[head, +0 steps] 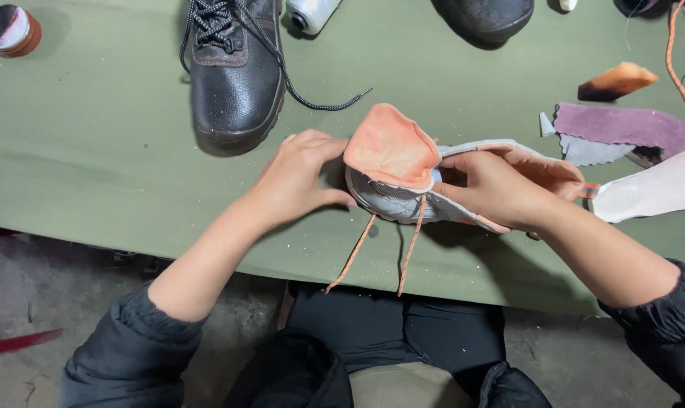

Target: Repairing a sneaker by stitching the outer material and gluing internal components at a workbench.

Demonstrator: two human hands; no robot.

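A grey and peach shoe upper (403,177) lies on its side on the green table (93,151), its peach tongue folded up toward me. My left hand (301,177) grips its toe end from the left. My right hand (493,189) holds its collar end, fingers inside the opening. Two orange laces (380,249) hang from it over the table's front edge.
A black leather boot (236,75) with black laces stands behind my left hand. A small round tin (11,30) sits far left. Purple and grey leather scraps (622,132), a pale insole (652,189) and an orange wedge (622,79) lie at right. A white bottle (312,13) lies at the back.
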